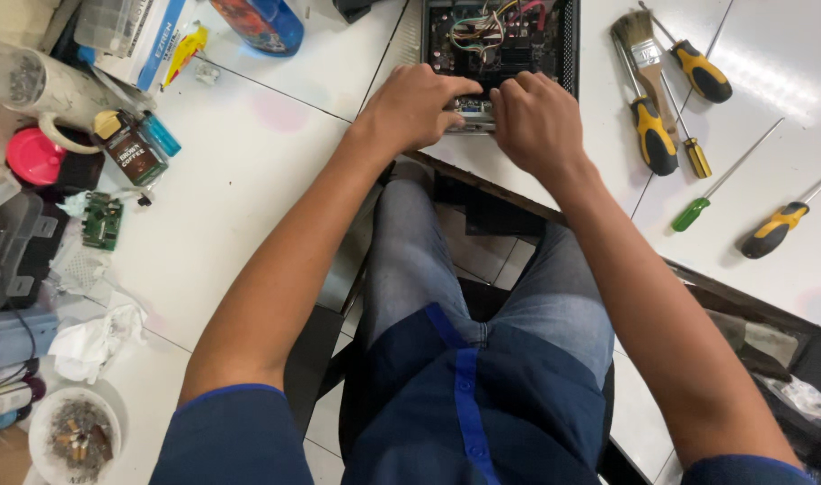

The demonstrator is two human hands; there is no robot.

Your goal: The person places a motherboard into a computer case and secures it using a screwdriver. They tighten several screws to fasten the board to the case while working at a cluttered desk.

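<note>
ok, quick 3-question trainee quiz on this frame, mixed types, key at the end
1. True or false: both hands rest on the near edge of the open computer case.
2. Multiple choice: which tool lies among the screwdrivers to the right of the case? A) hammer B) paintbrush C) pliers
3. Fill in: the lone screwdriver with no yellow on it has a ____ handle.

Key
1. True: the left hand and the right hand sit side by side on it, fingers curled over the edge.
2. B: the paintbrush.
3. Green: the green screwdriver.
</note>
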